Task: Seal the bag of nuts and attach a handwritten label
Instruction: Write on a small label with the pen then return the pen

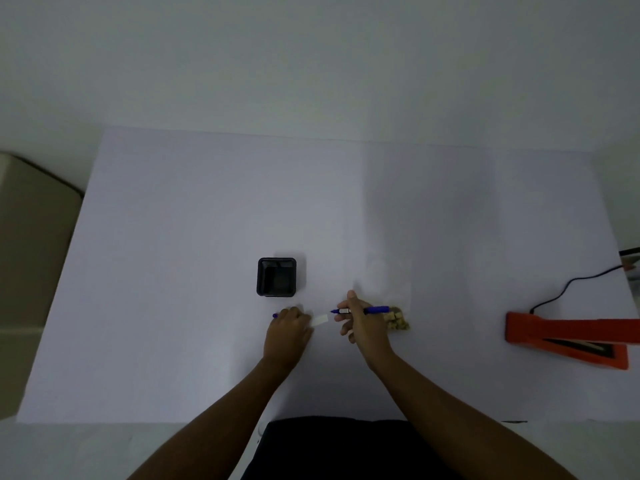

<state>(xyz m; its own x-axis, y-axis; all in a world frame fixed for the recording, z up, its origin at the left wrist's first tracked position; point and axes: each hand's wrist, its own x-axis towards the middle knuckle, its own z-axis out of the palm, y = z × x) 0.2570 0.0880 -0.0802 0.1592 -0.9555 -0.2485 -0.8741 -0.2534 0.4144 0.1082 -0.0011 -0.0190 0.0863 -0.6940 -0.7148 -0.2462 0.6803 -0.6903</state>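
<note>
Right hand gripped pen, tip aimed at small label pinned under left hand fingertips; bag of nuts lay just right; label looked flimsy, likely hold by edge.

The right hand covers the pen's middle and part of the nut bag, whose clear upper portion is almost invisible. The left hand hides most of a purple cap and the label's left end. At right, the frame edge cuts the orange sealer.
</note>
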